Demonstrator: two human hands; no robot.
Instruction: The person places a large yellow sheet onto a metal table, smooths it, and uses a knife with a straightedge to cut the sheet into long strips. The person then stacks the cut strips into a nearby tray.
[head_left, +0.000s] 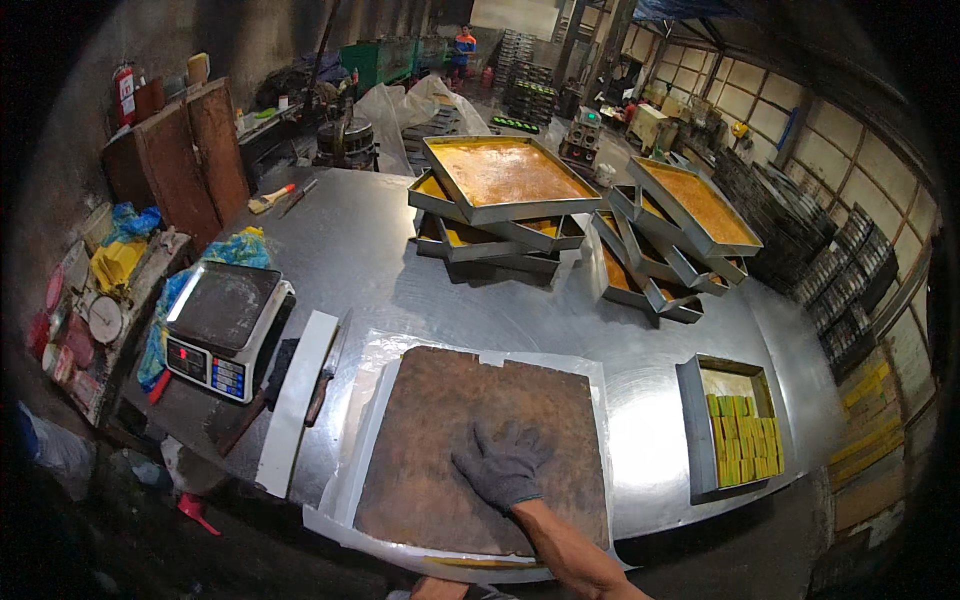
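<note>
My right hand (504, 465), in a dark grey knit glove, lies palm down with fingers spread on a square brown wooden board (427, 420). The board rests on clear plastic sheeting (606, 442) that sticks out all around it. Below its front edge shows a thin yellow strip (480, 562); what it belongs to is mostly hidden. Of my left arm only a short piece of forearm appears at the bottom edge; the hand itself is hidden. Left of the board lie a long knife (321, 394) and a flat white bar (298, 405).
Stacked metal trays of yellow-orange slab (517, 169) stand behind, with a second stack (697, 199) beside them. A tray (686, 435) at right holds green-yellow cut pieces (742, 442). A digital scale (225, 322) and brush (270, 199) are left on the steel table (337, 247). A person (463, 49) stands far back.
</note>
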